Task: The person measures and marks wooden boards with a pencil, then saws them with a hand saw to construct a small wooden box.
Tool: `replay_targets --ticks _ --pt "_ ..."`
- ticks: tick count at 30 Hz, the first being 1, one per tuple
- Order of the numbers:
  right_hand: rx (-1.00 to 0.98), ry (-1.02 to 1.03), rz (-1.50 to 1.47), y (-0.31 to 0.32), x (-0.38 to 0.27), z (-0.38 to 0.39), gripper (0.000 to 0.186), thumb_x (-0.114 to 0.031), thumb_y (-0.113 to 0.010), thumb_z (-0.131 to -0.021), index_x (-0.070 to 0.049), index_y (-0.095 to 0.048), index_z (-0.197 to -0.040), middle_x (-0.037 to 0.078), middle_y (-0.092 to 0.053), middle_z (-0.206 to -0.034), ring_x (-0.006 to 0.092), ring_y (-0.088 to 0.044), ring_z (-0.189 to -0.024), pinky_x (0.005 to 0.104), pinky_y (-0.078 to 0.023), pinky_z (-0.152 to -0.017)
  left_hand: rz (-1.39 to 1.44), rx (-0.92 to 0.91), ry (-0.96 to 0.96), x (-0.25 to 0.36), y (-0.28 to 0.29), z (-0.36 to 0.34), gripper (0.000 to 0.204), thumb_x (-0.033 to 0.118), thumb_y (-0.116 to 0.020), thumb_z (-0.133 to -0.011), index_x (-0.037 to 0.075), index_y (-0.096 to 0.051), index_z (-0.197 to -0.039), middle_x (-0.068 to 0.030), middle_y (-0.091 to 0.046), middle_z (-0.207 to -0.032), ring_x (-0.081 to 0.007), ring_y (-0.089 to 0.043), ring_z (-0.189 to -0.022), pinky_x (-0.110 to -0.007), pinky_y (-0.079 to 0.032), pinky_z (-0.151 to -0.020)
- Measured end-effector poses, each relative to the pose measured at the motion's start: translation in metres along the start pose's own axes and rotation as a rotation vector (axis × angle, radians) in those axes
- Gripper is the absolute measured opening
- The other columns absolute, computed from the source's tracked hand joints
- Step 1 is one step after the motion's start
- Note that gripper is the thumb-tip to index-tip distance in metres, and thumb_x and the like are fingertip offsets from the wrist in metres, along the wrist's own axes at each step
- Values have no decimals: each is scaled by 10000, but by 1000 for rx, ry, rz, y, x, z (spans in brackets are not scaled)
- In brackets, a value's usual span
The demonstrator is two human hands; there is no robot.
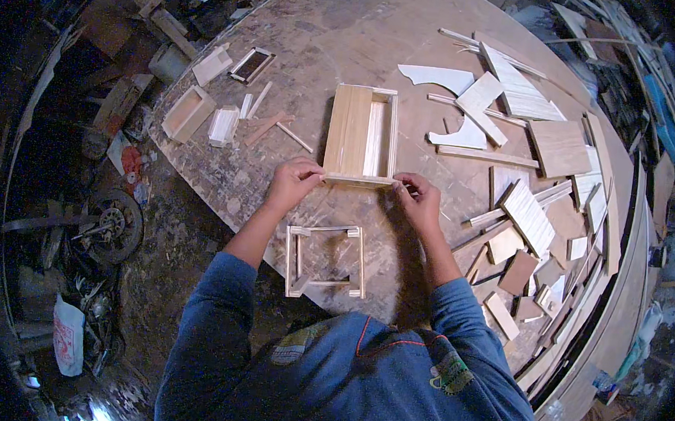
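Observation:
A shallow wooden box (349,129) lies on the worktable between my hands, its left part covered by light brown boards and its right part an open compartment. A narrow wooden strip (359,182) runs along the near edge; whether it is fixed there I cannot tell. My left hand (296,183) pinches the near left corner, thumb and fingers together. At the near right corner, my right hand (419,200) grips the other end the same way. Closer to my body stands a small open wooden frame (326,260) with blocks at its corners, touched by neither hand.
Wood offcuts (529,216) crowd the right side of the worktable (318,37), with curved white pieces (438,78) beyond. Small trays (188,114) and thin sticks (294,137) lie at left. A wheel (117,226) and a white sack (68,336) sit below the table's left edge.

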State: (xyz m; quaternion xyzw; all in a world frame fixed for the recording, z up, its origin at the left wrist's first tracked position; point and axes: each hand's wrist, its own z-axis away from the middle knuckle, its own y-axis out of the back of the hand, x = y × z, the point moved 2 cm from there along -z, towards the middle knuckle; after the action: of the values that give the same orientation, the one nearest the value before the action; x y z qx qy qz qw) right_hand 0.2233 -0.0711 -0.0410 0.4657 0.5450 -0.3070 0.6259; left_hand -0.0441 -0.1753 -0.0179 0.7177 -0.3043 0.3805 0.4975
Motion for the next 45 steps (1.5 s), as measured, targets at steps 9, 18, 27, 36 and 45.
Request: replay_targets --ticks 9,18,27,36,45 --pt "34 12 10 0 -2 0 131 -80 -687 -810 -8 -700 -919 104 -684 -829 155 -640 -689 277 -510 -653 246 -27 215 -13 0 2 105 23 -721 -769 14 -715 -873 -52 -670 -845 -120 -619 -762 -248 -489 -678" --pt "32 72 23 -1 -7 0 123 -61 -693 -798 -8 -696 -910 92 -684 -812 143 -633 -694 272 -504 -655 137 -38 205 -14 2 2 105 28 -711 -757 0 -714 -858 -68 -682 -848 -125 -637 -752 -254 -508 -685" --pt "-40 32 130 3 -13 -3 147 -98 -685 -796 -7 -690 -912 115 -673 -809 171 -635 -702 301 -505 -659 -55 -256 138 -23 12 -22 140 129 -754 -715 65 -737 -839 -82 -699 -785 -144 -653 -690 -269 -515 -655" --pt "1 134 189 0 -8 -6 158 -82 -695 -799 0 -683 -934 90 -690 -824 137 -643 -732 276 -502 -675 -343 -325 33 -4 22 -37 153 186 -744 -703 92 -736 -823 -81 -676 -814 -202 -649 -751 -314 -511 -691" --pt "24 178 194 -1 1 -4 152 -68 -680 -792 2 -671 -927 109 -686 -808 145 -651 -727 286 -509 -672 -582 -522 -286 93 -62 -71 198 182 -699 -689 130 -725 -879 -95 -670 -895 -289 -633 -856 -381 -508 -757"
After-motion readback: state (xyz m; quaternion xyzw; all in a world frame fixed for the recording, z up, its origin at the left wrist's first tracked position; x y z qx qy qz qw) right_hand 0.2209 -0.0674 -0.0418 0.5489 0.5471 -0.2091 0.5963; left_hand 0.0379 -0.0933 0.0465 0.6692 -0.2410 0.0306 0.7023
